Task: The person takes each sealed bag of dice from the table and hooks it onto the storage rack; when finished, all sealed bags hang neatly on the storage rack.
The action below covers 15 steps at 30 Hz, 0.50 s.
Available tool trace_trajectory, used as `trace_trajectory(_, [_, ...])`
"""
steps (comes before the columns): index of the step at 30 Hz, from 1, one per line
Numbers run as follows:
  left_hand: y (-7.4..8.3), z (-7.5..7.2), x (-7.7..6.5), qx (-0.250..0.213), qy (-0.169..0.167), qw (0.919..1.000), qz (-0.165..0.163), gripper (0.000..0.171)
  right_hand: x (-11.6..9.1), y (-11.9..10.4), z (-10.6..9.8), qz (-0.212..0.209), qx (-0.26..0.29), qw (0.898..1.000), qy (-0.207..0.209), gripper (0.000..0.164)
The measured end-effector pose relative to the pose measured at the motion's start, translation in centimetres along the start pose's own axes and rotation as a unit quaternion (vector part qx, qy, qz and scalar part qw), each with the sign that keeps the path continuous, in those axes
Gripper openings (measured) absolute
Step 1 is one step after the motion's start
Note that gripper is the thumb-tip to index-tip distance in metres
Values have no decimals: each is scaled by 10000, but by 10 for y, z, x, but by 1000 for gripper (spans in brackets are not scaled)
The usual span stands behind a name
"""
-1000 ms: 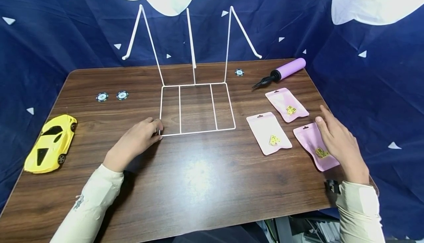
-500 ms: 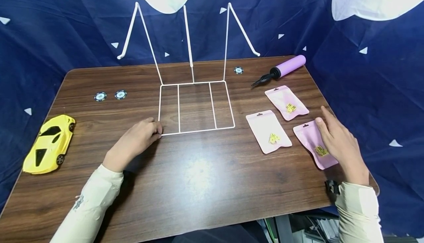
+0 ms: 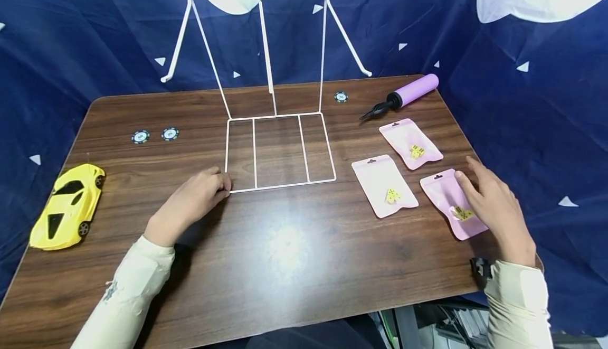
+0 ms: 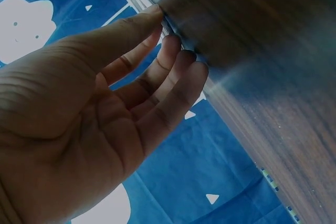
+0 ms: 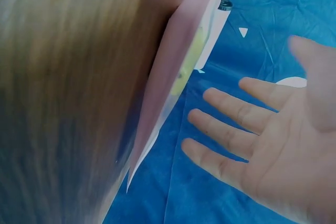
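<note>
My left hand [image 3: 197,196] pinches the near-left corner of a white wire rack [image 3: 254,153] with thumb and fingertips. The rack's barred base lies on the wooden table, and its bent arms rise at the back. In the left wrist view, the thumb and fingers [image 4: 173,82] meet at the thin white wire. My right hand [image 3: 499,206], fingers extended, hovers over the lower end of a pink pouch [image 3: 438,189] holding yellow dice. The right wrist view has the spread fingers apart from that pouch [image 5: 173,51], holding nothing.
Two more pouches, one whitish [image 3: 377,180] and one pink [image 3: 401,135], lie left of my right hand. Behind them is a purple hand pump [image 3: 418,89]. A yellow toy car [image 3: 68,206] stands far left, with poker chips [image 3: 140,137] behind. One more chip [image 3: 340,97] lies right of the rack.
The head view has tilted slightly, so the table things sit a little higher in it. My right hand has shifted a bit to the right; my left keeps its pinch on the rack.
</note>
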<state>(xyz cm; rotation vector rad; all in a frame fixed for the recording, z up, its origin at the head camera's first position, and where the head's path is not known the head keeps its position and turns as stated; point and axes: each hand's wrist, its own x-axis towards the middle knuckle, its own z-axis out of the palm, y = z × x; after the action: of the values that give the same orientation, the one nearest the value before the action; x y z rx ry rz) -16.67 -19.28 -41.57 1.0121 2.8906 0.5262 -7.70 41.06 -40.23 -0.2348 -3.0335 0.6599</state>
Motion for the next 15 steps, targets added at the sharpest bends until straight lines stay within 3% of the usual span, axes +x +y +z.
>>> trace_trajectory(8, [0, 2, -4, -44, 75, 10000, 8, 12, -1, 7, -2, -230, -93, 9994, 234, 54])
trace_trajectory(15, [0, 2, -1, 38, 21, 10000, -6, 13, -8, 16, -2, -175, -213, 9996, 96, 48])
